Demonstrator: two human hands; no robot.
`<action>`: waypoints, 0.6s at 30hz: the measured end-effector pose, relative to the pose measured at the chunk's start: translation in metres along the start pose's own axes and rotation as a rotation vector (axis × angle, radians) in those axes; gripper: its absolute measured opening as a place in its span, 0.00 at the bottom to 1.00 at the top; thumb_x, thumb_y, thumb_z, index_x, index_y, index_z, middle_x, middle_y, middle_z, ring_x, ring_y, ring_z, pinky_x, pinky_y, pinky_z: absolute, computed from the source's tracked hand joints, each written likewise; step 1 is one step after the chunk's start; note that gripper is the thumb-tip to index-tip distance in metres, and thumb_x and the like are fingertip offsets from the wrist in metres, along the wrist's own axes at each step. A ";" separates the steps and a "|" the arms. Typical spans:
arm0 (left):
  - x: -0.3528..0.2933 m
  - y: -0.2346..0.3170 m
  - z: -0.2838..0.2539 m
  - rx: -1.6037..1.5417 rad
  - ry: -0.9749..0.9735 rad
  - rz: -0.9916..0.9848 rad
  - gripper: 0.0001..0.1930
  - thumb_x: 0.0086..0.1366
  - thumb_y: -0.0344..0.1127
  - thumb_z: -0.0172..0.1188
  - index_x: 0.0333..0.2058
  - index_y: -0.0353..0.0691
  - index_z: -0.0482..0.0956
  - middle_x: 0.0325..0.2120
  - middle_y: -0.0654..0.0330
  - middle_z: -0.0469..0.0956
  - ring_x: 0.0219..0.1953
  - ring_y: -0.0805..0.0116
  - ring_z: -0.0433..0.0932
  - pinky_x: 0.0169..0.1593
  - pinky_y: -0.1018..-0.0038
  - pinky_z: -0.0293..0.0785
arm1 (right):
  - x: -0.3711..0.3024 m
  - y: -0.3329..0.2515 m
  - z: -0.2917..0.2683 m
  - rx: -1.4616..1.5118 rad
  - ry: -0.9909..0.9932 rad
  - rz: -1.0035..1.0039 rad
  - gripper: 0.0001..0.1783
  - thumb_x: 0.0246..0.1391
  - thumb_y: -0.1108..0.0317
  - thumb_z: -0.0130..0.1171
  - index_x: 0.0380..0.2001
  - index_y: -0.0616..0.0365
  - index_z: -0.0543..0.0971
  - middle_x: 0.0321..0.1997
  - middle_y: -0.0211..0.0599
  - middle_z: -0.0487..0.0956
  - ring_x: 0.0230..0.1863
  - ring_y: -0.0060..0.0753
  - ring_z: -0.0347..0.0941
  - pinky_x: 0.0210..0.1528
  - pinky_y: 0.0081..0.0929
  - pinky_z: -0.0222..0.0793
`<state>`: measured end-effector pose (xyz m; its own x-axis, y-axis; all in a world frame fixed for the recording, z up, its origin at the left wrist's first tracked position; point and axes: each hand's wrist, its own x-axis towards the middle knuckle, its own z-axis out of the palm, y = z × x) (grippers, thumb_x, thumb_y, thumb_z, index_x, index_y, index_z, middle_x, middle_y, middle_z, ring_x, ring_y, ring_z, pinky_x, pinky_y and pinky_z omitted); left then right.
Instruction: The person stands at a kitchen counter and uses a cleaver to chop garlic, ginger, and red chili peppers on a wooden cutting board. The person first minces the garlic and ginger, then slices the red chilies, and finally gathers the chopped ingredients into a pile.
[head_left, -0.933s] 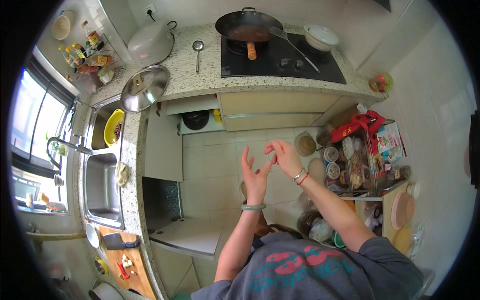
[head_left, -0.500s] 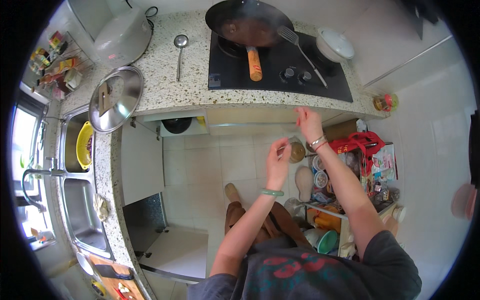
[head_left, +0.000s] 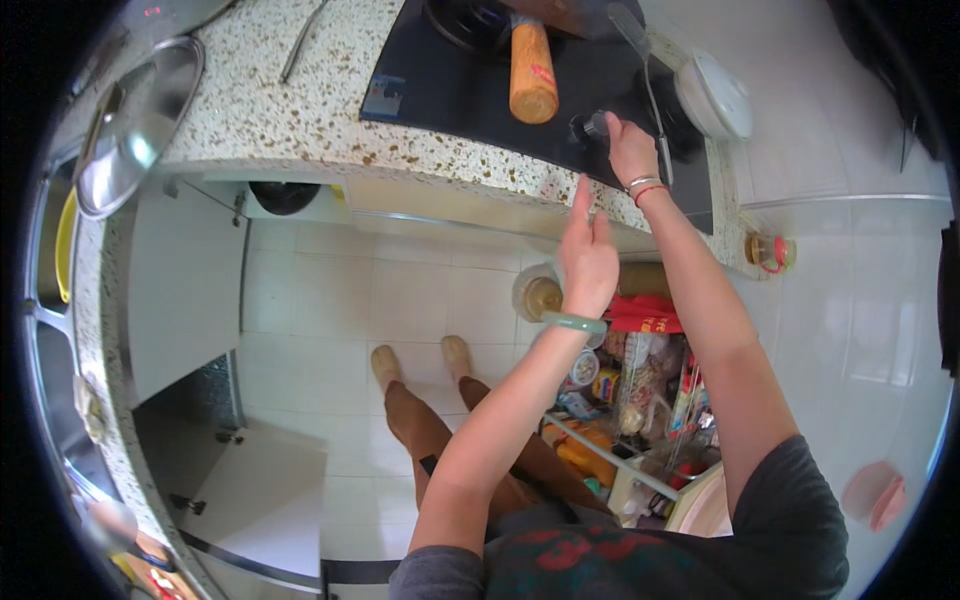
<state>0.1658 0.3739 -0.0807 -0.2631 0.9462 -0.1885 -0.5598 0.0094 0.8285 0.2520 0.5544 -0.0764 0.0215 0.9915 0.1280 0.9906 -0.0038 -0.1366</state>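
My right hand (head_left: 628, 148) reaches over the black cooktop (head_left: 560, 90) and its fingers close on a dark round stove knob (head_left: 590, 126). My left hand (head_left: 587, 255) hovers flat and empty in front of the speckled stone counter (head_left: 290, 110), fingers straight, a green bangle on the wrist. A pan with a wooden handle (head_left: 532, 72) sits on the burner just left of the knob. A metal spatula (head_left: 640, 60) leans across the cooktop beside my right hand.
A white bowl (head_left: 715, 92) stands at the cooktop's right. A steel lid (head_left: 135, 120) and a ladle (head_left: 300, 45) lie on the counter. The sink (head_left: 60, 330) is at left. A cluttered wire rack (head_left: 630, 400) stands on the floor; a cabinet door (head_left: 260, 500) hangs open.
The view has moved closer to the counter. My right hand rose from in front of the cabinet to the stove knob. My left hand lifted toward the counter edge.
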 end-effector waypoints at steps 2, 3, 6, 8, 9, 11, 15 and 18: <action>0.012 -0.001 0.011 0.009 -0.001 -0.005 0.27 0.72 0.25 0.45 0.68 0.36 0.55 0.62 0.44 0.66 0.65 0.60 0.64 0.65 0.71 0.59 | 0.008 -0.002 0.003 -0.066 -0.029 -0.024 0.38 0.65 0.38 0.39 0.37 0.66 0.81 0.40 0.63 0.80 0.46 0.67 0.76 0.51 0.53 0.72; 0.016 -0.007 0.014 -0.015 0.017 0.003 0.27 0.71 0.25 0.45 0.68 0.36 0.55 0.62 0.44 0.66 0.65 0.60 0.65 0.65 0.71 0.59 | 0.008 -0.007 0.004 -0.094 -0.051 -0.026 0.39 0.65 0.37 0.38 0.38 0.66 0.81 0.41 0.64 0.80 0.47 0.67 0.76 0.51 0.52 0.72; 0.024 -0.020 0.026 -0.076 0.061 0.013 0.28 0.71 0.25 0.46 0.68 0.37 0.56 0.62 0.42 0.65 0.65 0.60 0.64 0.64 0.71 0.60 | 0.011 -0.010 0.009 -0.138 -0.105 -0.030 0.42 0.63 0.34 0.40 0.40 0.68 0.81 0.43 0.66 0.79 0.49 0.65 0.76 0.53 0.50 0.72; 0.027 -0.027 0.030 -0.096 0.066 0.013 0.28 0.71 0.25 0.48 0.68 0.37 0.56 0.62 0.43 0.65 0.64 0.60 0.65 0.64 0.71 0.61 | 0.011 -0.011 0.008 -0.144 -0.099 -0.031 0.42 0.62 0.33 0.41 0.39 0.68 0.82 0.43 0.65 0.80 0.49 0.65 0.77 0.53 0.50 0.72; 0.028 -0.030 0.031 -0.102 0.068 0.013 0.28 0.70 0.25 0.48 0.68 0.37 0.56 0.62 0.44 0.65 0.64 0.61 0.65 0.63 0.71 0.61 | 0.010 -0.013 0.007 -0.144 -0.097 -0.029 0.42 0.61 0.33 0.42 0.39 0.68 0.82 0.44 0.65 0.80 0.49 0.64 0.77 0.52 0.50 0.72; 0.031 -0.037 0.030 -0.087 0.080 0.041 0.29 0.70 0.26 0.49 0.68 0.37 0.57 0.62 0.46 0.66 0.62 0.62 0.66 0.62 0.71 0.62 | 0.012 -0.015 0.011 -0.175 -0.081 -0.041 0.41 0.60 0.33 0.44 0.39 0.66 0.82 0.44 0.64 0.80 0.49 0.63 0.77 0.51 0.49 0.73; 0.032 -0.044 0.028 -0.057 0.096 0.045 0.29 0.69 0.25 0.51 0.68 0.36 0.57 0.61 0.49 0.67 0.59 0.65 0.68 0.61 0.72 0.64 | 0.014 -0.016 0.013 -0.225 -0.069 -0.066 0.37 0.61 0.36 0.44 0.39 0.64 0.82 0.43 0.62 0.81 0.48 0.63 0.78 0.50 0.50 0.74; 0.037 -0.050 0.029 -0.050 0.120 0.106 0.29 0.68 0.25 0.51 0.67 0.34 0.57 0.61 0.50 0.67 0.59 0.65 0.68 0.61 0.71 0.65 | 0.012 -0.014 0.018 -0.208 -0.026 -0.108 0.33 0.62 0.39 0.44 0.39 0.62 0.82 0.42 0.61 0.81 0.47 0.63 0.78 0.49 0.51 0.74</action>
<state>0.2067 0.4178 -0.1132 -0.4129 0.8957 -0.1649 -0.5611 -0.1076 0.8207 0.2364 0.5689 -0.0905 -0.0871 0.9906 0.1053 0.9935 0.0786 0.0823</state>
